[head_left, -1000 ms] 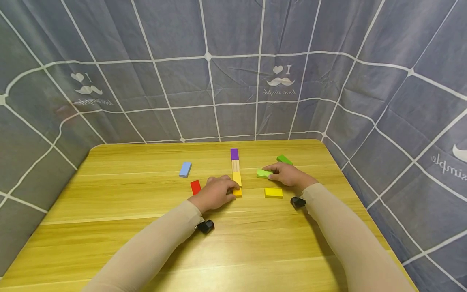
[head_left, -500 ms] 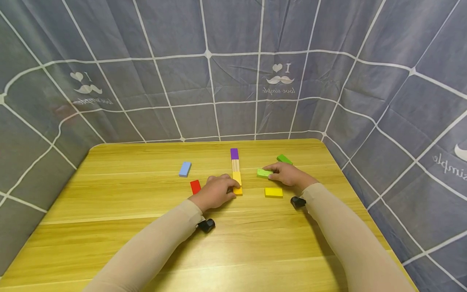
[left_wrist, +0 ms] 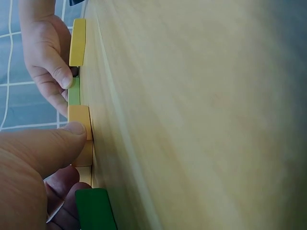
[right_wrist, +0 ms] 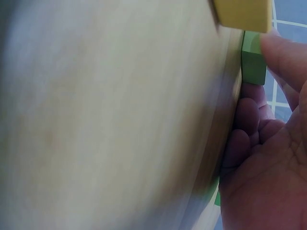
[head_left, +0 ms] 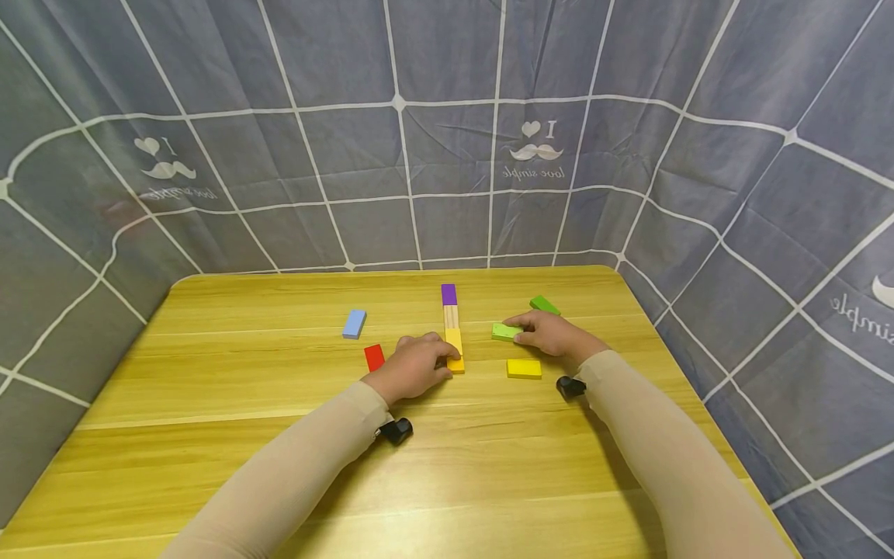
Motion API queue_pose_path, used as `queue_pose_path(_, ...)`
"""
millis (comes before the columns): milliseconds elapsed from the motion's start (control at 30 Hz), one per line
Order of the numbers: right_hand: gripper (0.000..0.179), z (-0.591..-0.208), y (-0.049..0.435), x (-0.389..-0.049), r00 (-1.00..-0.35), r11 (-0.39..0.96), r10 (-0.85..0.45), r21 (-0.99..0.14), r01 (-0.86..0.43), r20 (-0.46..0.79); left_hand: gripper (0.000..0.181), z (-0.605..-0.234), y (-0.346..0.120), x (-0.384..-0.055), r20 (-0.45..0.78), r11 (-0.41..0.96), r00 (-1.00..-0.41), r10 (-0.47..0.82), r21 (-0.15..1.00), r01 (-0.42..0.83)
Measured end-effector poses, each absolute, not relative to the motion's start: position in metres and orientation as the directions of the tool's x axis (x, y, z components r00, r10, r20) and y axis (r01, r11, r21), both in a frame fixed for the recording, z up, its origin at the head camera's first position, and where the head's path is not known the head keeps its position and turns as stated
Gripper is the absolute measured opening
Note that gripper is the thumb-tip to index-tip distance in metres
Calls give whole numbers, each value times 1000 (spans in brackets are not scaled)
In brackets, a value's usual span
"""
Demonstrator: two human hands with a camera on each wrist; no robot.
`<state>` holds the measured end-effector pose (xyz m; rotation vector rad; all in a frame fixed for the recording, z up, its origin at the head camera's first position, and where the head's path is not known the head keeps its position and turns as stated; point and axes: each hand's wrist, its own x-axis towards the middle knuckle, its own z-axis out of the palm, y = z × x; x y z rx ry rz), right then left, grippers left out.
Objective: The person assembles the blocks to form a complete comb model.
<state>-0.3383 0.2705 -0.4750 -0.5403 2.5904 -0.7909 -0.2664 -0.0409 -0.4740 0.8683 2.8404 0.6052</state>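
Observation:
My left hand (head_left: 412,366) pinches the orange block (head_left: 455,366) at the near end of a straight row. Beyond it in that row lie a yellow-orange block (head_left: 453,340), a plain wood piece (head_left: 451,317) and a purple block (head_left: 448,295). To the right, my right hand (head_left: 552,334) holds a light green block (head_left: 504,332) by its right end, flat on the table and apart from the row. In the left wrist view, a dark green block (left_wrist: 96,208) shows by the left fingers; the head view hides it.
A yellow block (head_left: 524,369) lies nearer than the right hand, and a green block (head_left: 544,305) just beyond it. Left of the row are a red block (head_left: 374,357), partly covered by the left hand, and a light blue block (head_left: 354,324). Grey curtain (head_left: 447,155) surrounds the wooden table (head_left: 531,473).
The left hand and the orange block have shifted very slightly away from me, toward the row. My right hand and the light green block stay where they were.

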Motion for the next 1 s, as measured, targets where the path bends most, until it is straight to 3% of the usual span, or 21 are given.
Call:
queue_pose_path(567,47,-476,270,-339,-851,764,-469,-592,-258,-235,36,-470,-52,-264,52,758,-846,531,418,501)
queue_pose_path(1000,47,-474,271,-339,-848,763,-479,-585,-275,-226,65,-468,-87,-265,15,803,-883,469,410,433)
